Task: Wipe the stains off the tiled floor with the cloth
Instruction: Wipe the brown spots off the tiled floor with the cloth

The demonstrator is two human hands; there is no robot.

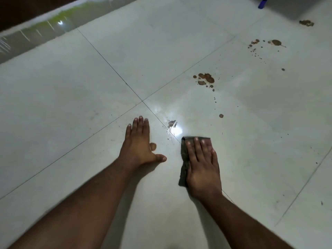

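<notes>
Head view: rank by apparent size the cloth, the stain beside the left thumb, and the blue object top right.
1. cloth, partly hidden under the right hand
2. stain and blue object: look alike; the object is farther and cut off, so unranked

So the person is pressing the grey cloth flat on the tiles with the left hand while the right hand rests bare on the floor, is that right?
Not quite: the hands are swapped. The head view shows the right hand pressing the grey cloth flat on the tiles, while the left hand rests bare on the floor.

Glossy pale floor tiles (71, 105), glare
</notes>
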